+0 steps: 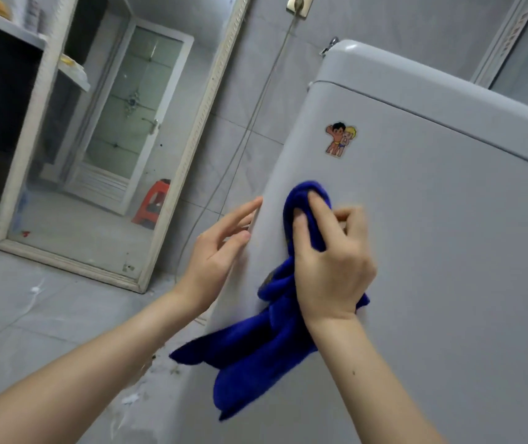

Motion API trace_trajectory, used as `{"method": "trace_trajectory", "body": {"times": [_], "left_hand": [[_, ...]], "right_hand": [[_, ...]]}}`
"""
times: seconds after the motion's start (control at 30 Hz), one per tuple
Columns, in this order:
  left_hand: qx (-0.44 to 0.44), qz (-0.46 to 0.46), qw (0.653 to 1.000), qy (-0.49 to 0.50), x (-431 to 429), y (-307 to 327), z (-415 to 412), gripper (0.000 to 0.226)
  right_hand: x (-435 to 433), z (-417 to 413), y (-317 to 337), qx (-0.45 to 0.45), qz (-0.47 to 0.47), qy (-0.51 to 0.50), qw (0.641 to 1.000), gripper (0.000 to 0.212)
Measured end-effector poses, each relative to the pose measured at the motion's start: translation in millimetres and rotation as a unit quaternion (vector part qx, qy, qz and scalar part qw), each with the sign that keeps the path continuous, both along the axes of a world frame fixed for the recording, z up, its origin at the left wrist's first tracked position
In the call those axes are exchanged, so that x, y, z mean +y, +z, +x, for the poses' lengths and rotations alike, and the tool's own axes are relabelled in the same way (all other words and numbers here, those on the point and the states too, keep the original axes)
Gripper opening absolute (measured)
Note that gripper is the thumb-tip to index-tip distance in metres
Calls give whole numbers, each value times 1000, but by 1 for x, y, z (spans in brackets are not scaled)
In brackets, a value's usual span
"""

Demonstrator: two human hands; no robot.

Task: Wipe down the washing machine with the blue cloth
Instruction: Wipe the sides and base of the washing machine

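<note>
The right hand (pixel 326 267) is clenching the blue cloth (pixel 256 350), bunching its upper end against the grey side panel of the washing machine (pixel 448 251), and the rest of the cloth is trailing down and to the left below the wrist. The left hand (pixel 216 251) is lying open, fingers flat along the machine's left corner edge, holding nothing. The cartoon sticker (pixel 339 139) is sitting just above the cloth (and slightly right), so upward strokes are likely heading its way. Most bare panel is stretching to the right, nearer the right hand.
</note>
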State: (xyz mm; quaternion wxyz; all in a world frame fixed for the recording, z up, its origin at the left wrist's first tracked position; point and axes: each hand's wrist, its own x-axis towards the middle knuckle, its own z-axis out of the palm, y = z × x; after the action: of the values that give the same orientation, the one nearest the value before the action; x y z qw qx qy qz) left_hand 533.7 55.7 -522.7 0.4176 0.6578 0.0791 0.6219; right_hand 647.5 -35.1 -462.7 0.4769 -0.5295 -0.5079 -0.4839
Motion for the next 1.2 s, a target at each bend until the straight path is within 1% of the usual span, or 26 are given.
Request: {"method": "trace_trajectory", "body": {"times": [0.07,0.13,0.2,0.27,0.37,0.43,0.47,0.53,0.6,0.7,0.77,0.83,0.87,0.97,1.03,1.13,1.2], "left_hand": [[6,-4,1000,-8,-1,2,-3,49],[18,-5,1000,1,-2,1,-4,49],[14,-3,1000,8,-1,0,-1,49],[1,-4,1000,10,0,0,2,49],[8,-3,1000,23,3,-2,2,52],[27,2,999,19,4,-2,-2,54],[32,-3,999,9,6,-2,-3,53],[43,-12,999,-13,8,-6,-7,50],[68,-21,997,-26,12,-13,-12,48],[122,-28,991,-44,19,-28,-26,55],[157,-38,985,-63,21,-38,-33,62],[175,-51,980,-78,24,-46,-34,66],[181,-54,979,-81,27,-49,-34,67],[199,-51,973,-103,38,-52,-35,64],[206,-55,969,-129,47,-52,-37,65],[213,-62,962,-161,62,-52,-38,73],[218,-58,959,-170,67,-56,-39,76]], "right_hand": [[-6,0,-34,-3,-29,-1,1000,21],[-5,-2,-38,7,-37,11,999,19],[-2,-8,-17,6,-36,15,999,18],[4,-16,22,-2,-21,8,1000,18],[17,-23,84,18,7,-19,1000,22],[22,-22,102,16,17,-33,999,25],[22,-21,99,4,17,-36,999,26],[18,-16,70,-31,12,-30,999,25],[10,-7,15,-45,-4,-23,999,23],[-5,-4,-91,-12,-53,-6,999,19],[-10,-13,-151,28,-82,9,996,17],[-6,-24,-181,73,-90,21,993,16],[-3,-27,-183,85,-81,24,993,16],[6,-34,-148,81,-43,16,996,13],[15,-39,-102,73,0,0,997,15],[31,-40,-38,81,63,-28,994,19],[37,-39,-27,75,84,-39,993,21]]}}
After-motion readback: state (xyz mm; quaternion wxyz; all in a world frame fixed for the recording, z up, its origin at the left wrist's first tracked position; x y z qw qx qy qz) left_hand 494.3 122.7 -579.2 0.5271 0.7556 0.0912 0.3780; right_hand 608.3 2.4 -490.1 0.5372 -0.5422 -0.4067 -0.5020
